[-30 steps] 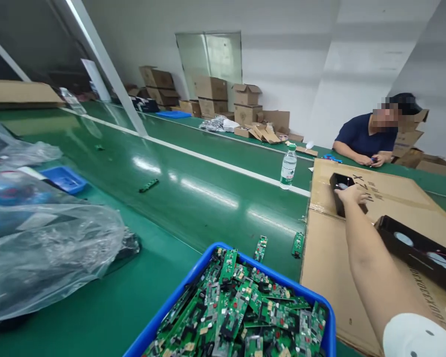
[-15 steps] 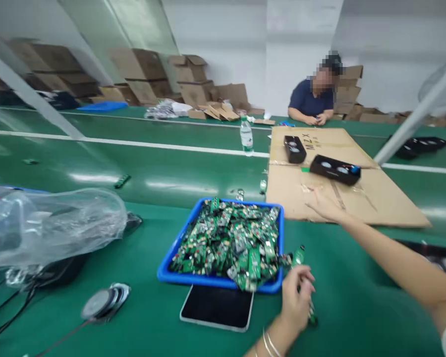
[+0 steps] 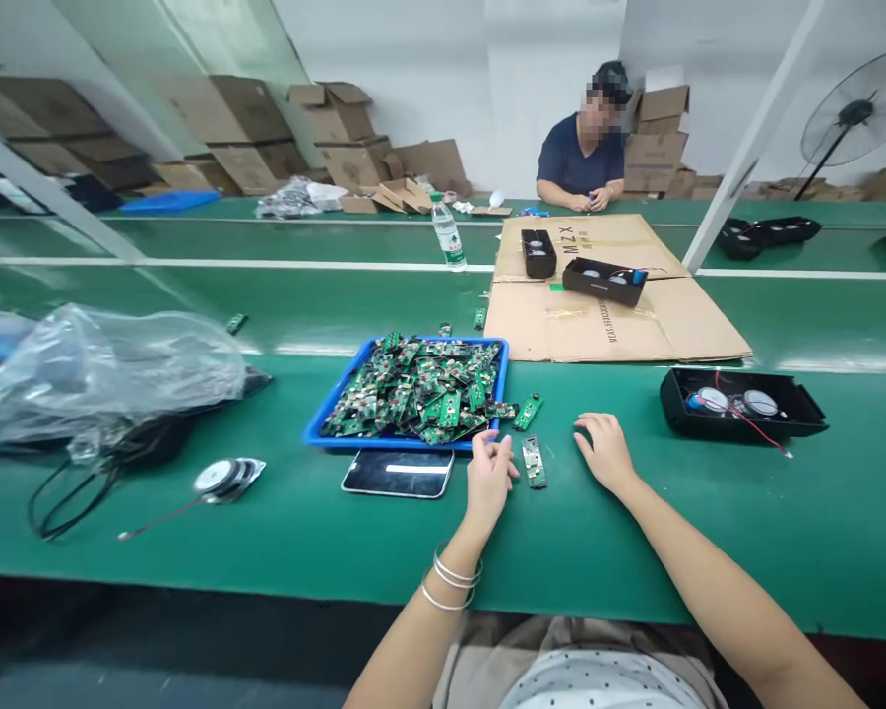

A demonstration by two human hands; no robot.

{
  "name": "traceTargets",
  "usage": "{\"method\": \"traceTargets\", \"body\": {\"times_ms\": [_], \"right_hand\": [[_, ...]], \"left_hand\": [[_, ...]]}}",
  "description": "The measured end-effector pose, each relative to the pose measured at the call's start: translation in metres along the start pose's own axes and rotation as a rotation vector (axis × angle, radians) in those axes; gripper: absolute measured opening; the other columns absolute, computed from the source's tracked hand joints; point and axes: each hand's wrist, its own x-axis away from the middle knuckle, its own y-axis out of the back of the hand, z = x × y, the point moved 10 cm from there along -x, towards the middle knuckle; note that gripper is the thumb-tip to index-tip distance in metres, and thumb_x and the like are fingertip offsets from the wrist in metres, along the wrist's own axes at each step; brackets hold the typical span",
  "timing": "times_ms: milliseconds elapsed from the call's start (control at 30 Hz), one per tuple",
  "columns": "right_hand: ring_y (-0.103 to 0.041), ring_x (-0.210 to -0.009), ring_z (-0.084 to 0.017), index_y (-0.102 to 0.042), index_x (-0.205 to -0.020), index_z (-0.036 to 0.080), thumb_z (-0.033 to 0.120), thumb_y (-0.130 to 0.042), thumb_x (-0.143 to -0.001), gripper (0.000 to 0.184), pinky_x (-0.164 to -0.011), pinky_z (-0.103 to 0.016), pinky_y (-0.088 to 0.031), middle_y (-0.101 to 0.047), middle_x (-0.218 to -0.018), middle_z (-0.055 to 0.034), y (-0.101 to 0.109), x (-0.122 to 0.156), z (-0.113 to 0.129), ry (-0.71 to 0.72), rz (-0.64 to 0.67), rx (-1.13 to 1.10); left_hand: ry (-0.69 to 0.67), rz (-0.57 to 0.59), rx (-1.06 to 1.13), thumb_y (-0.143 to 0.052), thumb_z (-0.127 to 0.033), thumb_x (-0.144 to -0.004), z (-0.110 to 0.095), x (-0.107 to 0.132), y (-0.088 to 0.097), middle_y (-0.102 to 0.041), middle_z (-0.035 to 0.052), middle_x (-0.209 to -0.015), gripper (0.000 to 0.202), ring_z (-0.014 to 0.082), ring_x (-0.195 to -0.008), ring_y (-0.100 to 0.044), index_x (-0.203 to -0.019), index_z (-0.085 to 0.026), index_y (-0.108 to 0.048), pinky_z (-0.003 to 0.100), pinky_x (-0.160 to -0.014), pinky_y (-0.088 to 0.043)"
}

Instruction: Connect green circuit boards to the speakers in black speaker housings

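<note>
My left hand (image 3: 488, 475) rests on the green bench just in front of a blue tray (image 3: 325, 425) heaped with green circuit boards (image 3: 420, 386); its fingers lie loosely apart and hold nothing. A loose circuit board (image 3: 534, 461) lies flat between my hands, beside my left fingertips. My right hand (image 3: 605, 451) lies palm down on the bench to the right of that board, fingers spread, empty. Another loose board (image 3: 528, 411) lies at the tray's right corner. A black speaker housing (image 3: 738, 406) with red wire sits to the right.
A phone (image 3: 399, 473) lies in front of the tray. A round speaker driver (image 3: 220, 477) with cable and a clear plastic bag (image 3: 110, 366) lie at left. Flat cardboard (image 3: 671, 325) bears two black housings (image 3: 603, 280). A water bottle (image 3: 447, 232) stands behind; a seated person (image 3: 582, 158) works opposite.
My view dropped back from the belt. My right hand left the black housing on the cardboard and came down to the bench; my left hand set the board down beside it.
</note>
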Motion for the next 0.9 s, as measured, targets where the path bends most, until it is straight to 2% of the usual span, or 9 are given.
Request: {"method": "traceTargets", "body": {"times_ms": [67,133,300,400,567,700,800,900], "right_hand": [[-0.052,-0.109,-0.028,-0.063,-0.095,0.02,0.025,-0.049,-0.086,0.018,-0.104,-0.057,-0.03,-0.063,-0.111,-0.0095,-0.006,0.002,0.007,0.029,0.037,-0.033],[-0.053,-0.109,-0.026,-0.061,-0.102,0.02,0.024,-0.045,-0.087,0.022,-0.108,-0.058,-0.025,-0.064,-0.112,-0.0087,-0.011,0.006,0.013,0.052,0.079,-0.078],[-0.053,-0.117,-0.021,-0.048,-0.124,0.018,0.022,-0.037,-0.089,0.036,-0.106,-0.05,-0.037,-0.064,-0.116,-0.0084,-0.027,0.018,0.027,0.076,0.185,-0.21],[-0.048,-0.124,-0.022,-0.045,-0.127,0.018,0.021,-0.038,-0.088,0.04,-0.109,-0.053,-0.032,-0.063,-0.12,-0.0093,-0.033,0.022,0.032,0.075,0.217,-0.262],[-0.051,-0.122,-0.022,-0.035,-0.136,0.017,0.02,-0.038,-0.087,0.049,-0.111,-0.057,-0.028,-0.063,-0.12,-0.0103,-0.037,0.024,0.034,0.068,0.25,-0.347],[-0.05,-0.123,-0.022,-0.028,-0.141,0.017,0.02,-0.038,-0.088,0.054,-0.11,-0.06,-0.028,-0.063,-0.12,-0.0102,-0.037,0.024,0.034,0.058,0.279,-0.417],[-0.05,-0.123,-0.023,-0.027,-0.141,0.018,0.02,-0.039,-0.089,0.054,-0.109,-0.061,-0.029,-0.063,-0.12,-0.0098,-0.036,0.024,0.034,0.046,0.287,-0.475],[-0.051,-0.122,-0.023,-0.029,-0.141,0.019,0.02,-0.04,-0.089,0.053,-0.106,-0.058,-0.035,-0.064,-0.119,-0.0096,-0.032,0.021,0.035,0.036,0.275,-0.545]], "left_hand": [[0.113,0.057,-0.121,-0.053,-0.035,-0.092,0.012,0.005,0.0,-0.055,-0.0045,-0.066,0.024,0.0051,-0.042,-0.046,-0.099,-0.013,-0.056,0.018,-0.039,-0.039],[0.211,0.124,-0.221,-0.056,-0.032,-0.09,0.019,0.005,-0.003,-0.059,-0.0026,-0.07,0.021,0.0065,-0.049,-0.052,-0.092,-0.012,-0.059,0.02,-0.045,-0.045],[0.382,0.226,-0.372,-0.056,-0.031,-0.09,0.025,-0.005,-0.013,-0.064,0.003,-0.088,0.021,0.0124,-0.069,-0.062,-0.1,-0.012,-0.06,0.028,-0.061,-0.054],[0.427,0.26,-0.414,-0.055,-0.032,-0.091,0.025,-0.008,-0.019,-0.064,0.0043,-0.093,0.024,0.014,-0.074,-0.063,-0.103,-0.013,-0.06,0.031,-0.065,-0.055],[0.43,0.309,-0.422,-0.054,-0.034,-0.091,0.022,-0.008,-0.034,-0.064,0.0041,-0.092,0.025,0.0138,-0.073,-0.063,-0.102,-0.013,-0.06,0.031,-0.065,-0.054],[0.378,0.303,-0.406,-0.053,-0.038,-0.091,0.016,-0.011,-0.039,-0.064,0.0032,-0.088,0.027,0.0133,-0.07,-0.062,-0.098,-0.013,-0.061,0.03,-0.064,-0.054],[0.324,0.301,-0.384,-0.054,-0.038,-0.09,0.011,-0.015,-0.041,-0.063,0.0009,-0.08,0.027,0.0114,-0.064,-0.06,-0.091,-0.012,-0.061,0.028,-0.06,-0.052],[0.263,0.316,-0.321,-0.056,-0.036,-0.09,0.005,-0.018,-0.045,-0.058,-0.0033,-0.066,0.026,0.008,-0.052,-0.053,-0.08,-0.012,-0.06,0.024,-0.052,-0.048]]}}
